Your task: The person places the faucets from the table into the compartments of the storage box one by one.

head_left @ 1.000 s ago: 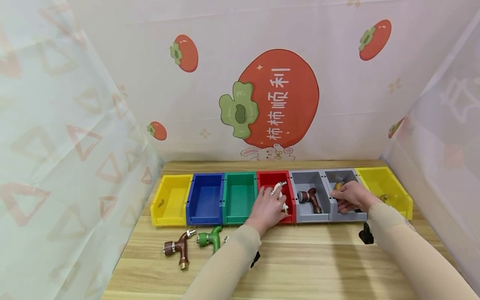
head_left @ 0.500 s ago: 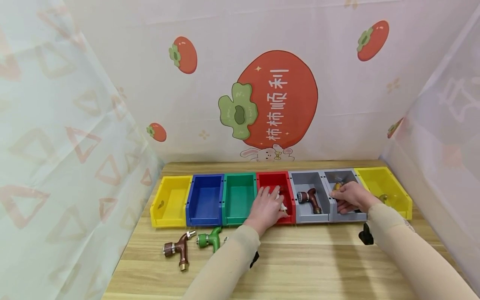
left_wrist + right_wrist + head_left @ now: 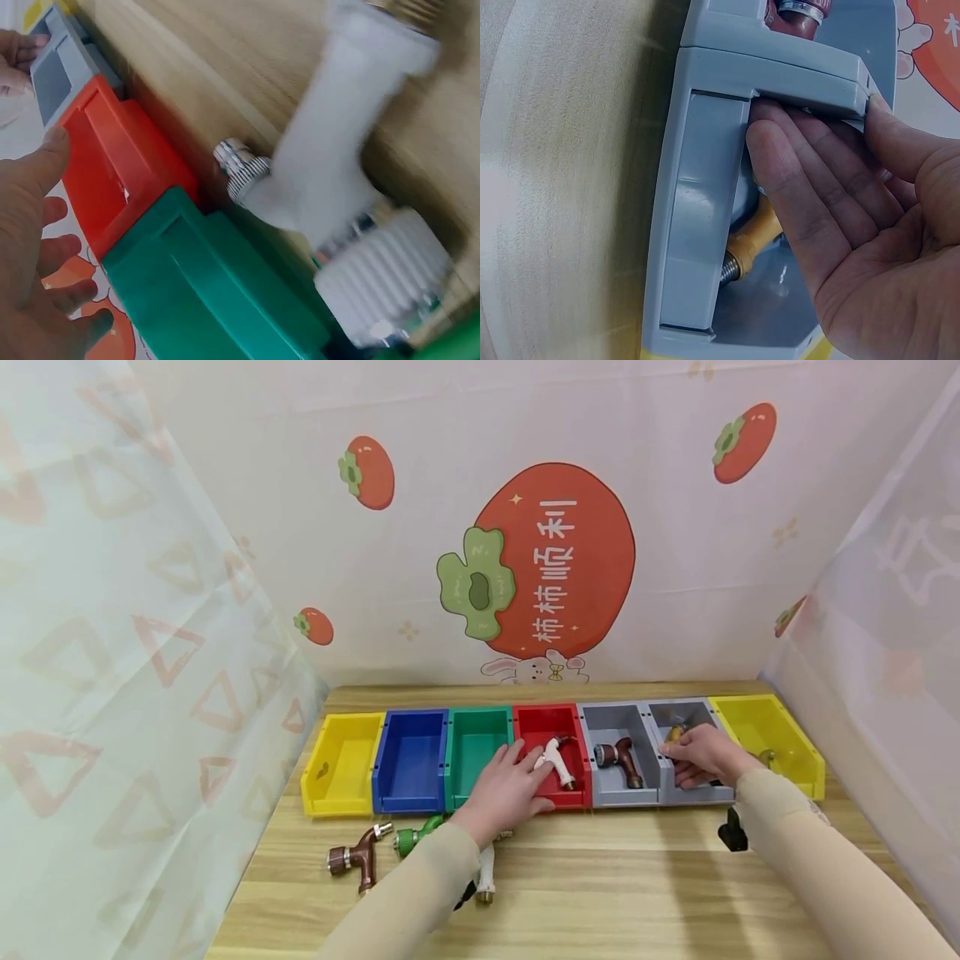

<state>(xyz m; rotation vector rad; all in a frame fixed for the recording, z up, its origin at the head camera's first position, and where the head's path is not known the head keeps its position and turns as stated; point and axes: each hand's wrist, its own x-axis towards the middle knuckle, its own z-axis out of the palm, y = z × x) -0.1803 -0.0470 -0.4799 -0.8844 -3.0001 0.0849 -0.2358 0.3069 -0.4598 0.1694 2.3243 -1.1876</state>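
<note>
My left hand (image 3: 504,793) is over the front of the red bin (image 3: 531,717), fingers spread and holding nothing. Just beyond its fingertips a white tap (image 3: 557,763) lies inside that bin. In the left wrist view, the hand (image 3: 30,247) is beside the red and green bins, with another white tap (image 3: 322,135) on the table. My right hand (image 3: 701,753) grips the side wall of the right grey bin (image 3: 705,217), thumb at the wall's top edge and fingers inside. Below those fingers lies a yellow tap (image 3: 754,236), partly hidden by the hand.
A brown tap (image 3: 621,760) lies in the neighbouring grey bin. Yellow (image 3: 315,777), blue (image 3: 411,718) and green (image 3: 480,718) bins continue the row leftward; another yellow bin (image 3: 772,718) ends it at right. On the table are a brown tap (image 3: 363,856) and a green tap (image 3: 420,835).
My left hand has let go of the white tap, which now lies in the red bin, and has drawn back toward the left. The right hand stays in place.
</note>
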